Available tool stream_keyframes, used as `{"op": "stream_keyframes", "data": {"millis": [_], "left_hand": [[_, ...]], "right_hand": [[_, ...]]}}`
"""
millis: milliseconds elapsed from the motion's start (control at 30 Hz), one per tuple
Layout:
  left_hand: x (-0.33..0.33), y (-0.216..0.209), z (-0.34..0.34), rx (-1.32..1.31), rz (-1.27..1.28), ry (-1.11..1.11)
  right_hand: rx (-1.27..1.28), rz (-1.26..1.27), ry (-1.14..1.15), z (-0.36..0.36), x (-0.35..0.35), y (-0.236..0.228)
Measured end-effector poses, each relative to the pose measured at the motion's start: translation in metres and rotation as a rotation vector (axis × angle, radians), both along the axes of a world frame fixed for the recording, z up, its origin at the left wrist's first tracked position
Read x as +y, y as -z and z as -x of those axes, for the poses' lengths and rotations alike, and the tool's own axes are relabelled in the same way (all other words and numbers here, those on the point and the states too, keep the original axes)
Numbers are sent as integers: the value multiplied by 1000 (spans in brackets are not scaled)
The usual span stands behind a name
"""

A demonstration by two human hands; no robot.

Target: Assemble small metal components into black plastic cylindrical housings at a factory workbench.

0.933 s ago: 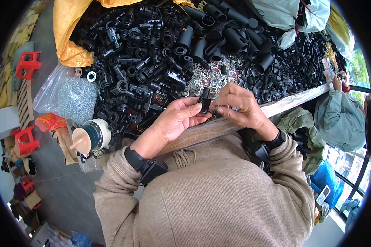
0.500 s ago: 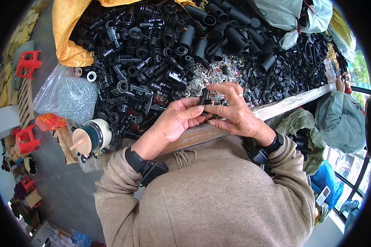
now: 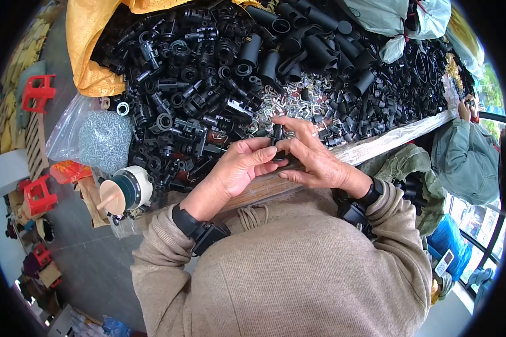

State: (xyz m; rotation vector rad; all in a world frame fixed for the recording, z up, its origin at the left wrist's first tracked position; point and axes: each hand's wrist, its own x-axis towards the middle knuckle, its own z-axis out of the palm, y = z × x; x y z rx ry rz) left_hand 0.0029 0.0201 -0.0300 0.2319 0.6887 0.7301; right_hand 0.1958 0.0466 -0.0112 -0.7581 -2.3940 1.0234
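A small black plastic part (image 3: 278, 133) stands upright between my hands, just over the table's wooden front edge. My left hand (image 3: 237, 167) grips its lower end between thumb and fingers. My right hand (image 3: 319, 159) is bent around the part's right side, the index finger curled over near its top and the other fingers touching lower down. The fingers hide most of the lower part. Right behind my hands lies a heap of small bent metal pieces (image 3: 289, 104). To its left are piled black plastic assemblies (image 3: 191, 101), to its right small black pieces (image 3: 388, 95).
Black tubes (image 3: 320, 53) lie at the back. A plastic bag of screws (image 3: 104, 140) and a round pot with a handle-like knob (image 3: 115, 195) stand at left. The wooden edge (image 3: 393, 140) runs along the front. Another person (image 3: 466, 151) sits at right.
My right hand's index finger has curled and drawn in closer to the black part. My left hand keeps its grip. The view has shifted slightly.
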Motion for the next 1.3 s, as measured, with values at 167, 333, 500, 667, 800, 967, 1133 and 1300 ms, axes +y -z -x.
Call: {"op": "stream_keyframes", "data": {"millis": [167, 333, 500, 667, 800, 967, 1133, 1300], "left_hand": [[0, 1, -1, -31, -1, -25], [-3, 1, -3, -19, -12, -34], [-5, 3, -2, -14, -25, -45], [-6, 5, -1, 54, -20, -20], [-8, 7, -2, 72, -5, -5], [-5, 2, -2, 22, 34, -9], [-7, -1, -4, 6, 34, -12], [-11, 0, -6, -30, 46, -31]], "right_hand": [[0, -61, 32, -3, 0, -3], [0, -108, 24, -9, -4, -3], [-48, -123, 21, -7, -6, -7], [-46, -57, -43, -6, -2, -7], [-21, 4, -65, -5, 0, -1], [-46, -28, -38, -1, 0, -4], [19, -55, 14, -7, -1, -8], [72, -70, -35, -14, -1, -9]]}}
